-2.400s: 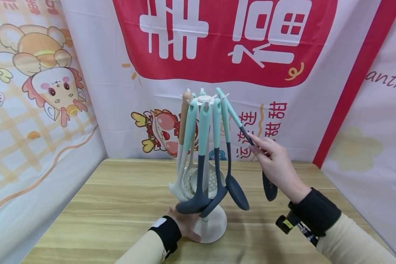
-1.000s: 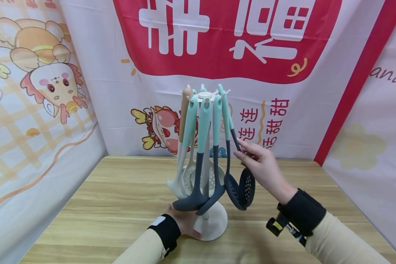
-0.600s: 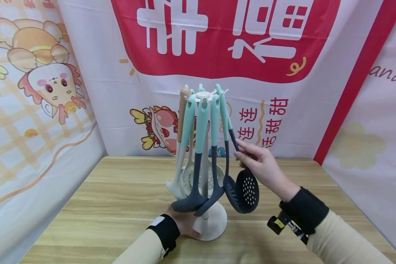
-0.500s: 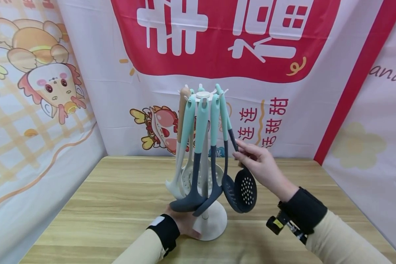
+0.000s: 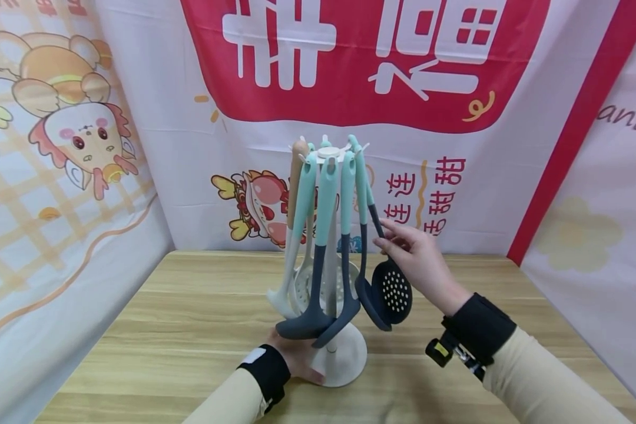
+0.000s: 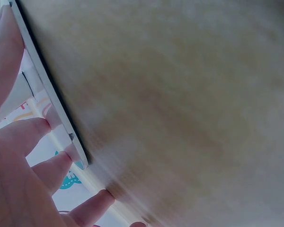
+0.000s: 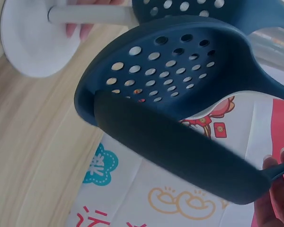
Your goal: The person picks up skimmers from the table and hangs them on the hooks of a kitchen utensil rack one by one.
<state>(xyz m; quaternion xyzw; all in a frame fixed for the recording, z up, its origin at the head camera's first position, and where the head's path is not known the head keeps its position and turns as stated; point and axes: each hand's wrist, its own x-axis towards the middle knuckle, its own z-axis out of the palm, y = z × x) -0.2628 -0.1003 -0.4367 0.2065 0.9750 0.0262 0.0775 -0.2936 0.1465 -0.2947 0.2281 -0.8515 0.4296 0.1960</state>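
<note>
A white utensil stand [image 5: 329,154] is hung with several mint-handled utensils. My right hand [image 5: 424,259] pinches the dark lower shaft of a perforated skimmer [image 5: 394,291]. Its mint handle leans against the stand's top on the right, partly behind a neighbouring handle. In the right wrist view, the skimmer [image 7: 180,151] appears nearly edge-on, in front of another perforated dark head [image 7: 170,71]. My left hand [image 5: 297,356] grips the rim of the round white base [image 5: 350,365]. The left wrist view has that hand's fingers [image 6: 52,170] at the base's edge.
A dark ladle [image 5: 307,324], another dark utensil [image 5: 344,318] and pale utensils [image 5: 283,303] hang on the stand's front and left. Beneath is a wood-grain table [image 5: 191,312]. A printed cloth [image 5: 429,112] hangs behind it, with cloth at both sides.
The right hand has moved left toward the stand with the skimmer, whose lean has lessened. The perforated face has turned into view, and its head has risen slightly. The left hand stays at the base.
</note>
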